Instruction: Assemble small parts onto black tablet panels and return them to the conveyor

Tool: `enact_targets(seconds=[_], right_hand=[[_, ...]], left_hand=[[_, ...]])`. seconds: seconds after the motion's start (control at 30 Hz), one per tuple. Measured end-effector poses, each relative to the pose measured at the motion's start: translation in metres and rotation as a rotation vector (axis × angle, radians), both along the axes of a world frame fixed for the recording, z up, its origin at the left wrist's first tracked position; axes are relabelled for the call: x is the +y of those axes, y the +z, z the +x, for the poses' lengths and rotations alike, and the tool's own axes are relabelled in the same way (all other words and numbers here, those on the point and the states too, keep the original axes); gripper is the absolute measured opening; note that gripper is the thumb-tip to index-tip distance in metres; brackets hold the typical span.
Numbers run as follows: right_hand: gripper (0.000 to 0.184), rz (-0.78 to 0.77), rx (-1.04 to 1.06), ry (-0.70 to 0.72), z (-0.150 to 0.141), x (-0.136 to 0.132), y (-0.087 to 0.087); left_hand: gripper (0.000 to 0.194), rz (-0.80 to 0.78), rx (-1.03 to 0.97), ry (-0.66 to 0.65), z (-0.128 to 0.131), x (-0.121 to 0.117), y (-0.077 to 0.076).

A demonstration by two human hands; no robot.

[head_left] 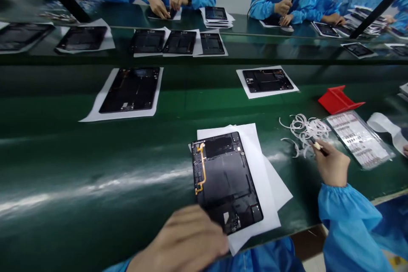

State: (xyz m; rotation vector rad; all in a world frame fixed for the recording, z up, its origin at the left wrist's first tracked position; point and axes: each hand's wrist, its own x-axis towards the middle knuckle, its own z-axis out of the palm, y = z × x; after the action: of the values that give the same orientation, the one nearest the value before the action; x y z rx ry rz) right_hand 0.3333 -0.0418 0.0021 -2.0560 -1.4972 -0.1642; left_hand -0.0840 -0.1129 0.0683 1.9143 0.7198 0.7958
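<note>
In front of me an opened black tablet housing (228,174) lies on white paper sheets (269,191), its inside facing up. An orange flex cable (203,168) runs along its left side. My left hand (188,238) is over the housing's lower left corner, blurred, with its fingertips partly hidden. Off to the right, my right hand (333,163) is closed around a slim dark tool (318,146) with a pale band. Its tip is at a heap of curled white strips (307,129); whether it grips one I cannot tell.
A bagged sheet of small parts (360,138) and a red tray (339,100) lie to the right. Two more housings, left (132,89) and right (267,80), lie farther back on paper. Behind a raised shelf (191,60), several people in blue work. A white strip roll (384,125) stands far right.
</note>
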Motion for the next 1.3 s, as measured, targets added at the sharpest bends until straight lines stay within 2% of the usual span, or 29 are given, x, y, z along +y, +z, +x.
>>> enact_targets(seconds=[0.07,0.13,0.17,0.2,0.27,0.3,0.33,0.4,0.43,0.57,0.77,1.3], right_hand=[[0.047,0.008,-0.068,-0.060,0.003,-0.012,0.000],[0.043,0.037,-0.094,-0.043,-0.017,-0.027,0.003],[0.039,0.038,-0.094,0.015,-0.034,-0.036,0.004],[0.034,0.017,-0.073,0.124,-0.054,-0.044,0.005],[0.028,-0.071,0.024,0.497,-0.098,-0.059,0.003],[0.030,-0.115,0.078,0.694,-0.119,-0.065,0.002],[0.037,-0.130,0.117,0.827,-0.137,-0.070,-0.001],[0.051,-0.162,0.125,0.979,-0.161,-0.075,-0.008],[0.057,-0.174,0.119,1.009,-0.167,-0.076,-0.011],[0.070,-0.202,0.130,1.032,-0.165,-0.075,-0.018],[0.075,-0.197,0.193,1.021,-0.163,-0.074,-0.014],[0.071,-0.199,0.150,1.037,-0.164,-0.073,-0.013]], left_hand=[[0.028,0.122,0.017,0.138,0.005,0.029,-0.003],[0.009,0.174,0.028,0.247,0.009,0.057,-0.013],[0.007,0.177,0.040,0.269,0.012,0.069,-0.020],[0.008,0.166,0.054,0.286,0.013,0.080,-0.028],[0.009,0.124,0.081,0.299,0.016,0.096,-0.044],[0.008,0.100,0.098,0.304,0.018,0.101,-0.051],[0.008,0.080,0.122,0.307,0.019,0.105,-0.057],[0.007,0.052,0.182,0.313,0.021,0.108,-0.064],[0.007,0.045,0.210,0.317,0.022,0.108,-0.065],[0.007,0.054,0.285,0.343,0.026,0.107,-0.065],[0.007,0.066,0.337,0.366,0.026,0.107,-0.068],[0.006,0.118,0.381,0.366,0.027,0.106,-0.073]])
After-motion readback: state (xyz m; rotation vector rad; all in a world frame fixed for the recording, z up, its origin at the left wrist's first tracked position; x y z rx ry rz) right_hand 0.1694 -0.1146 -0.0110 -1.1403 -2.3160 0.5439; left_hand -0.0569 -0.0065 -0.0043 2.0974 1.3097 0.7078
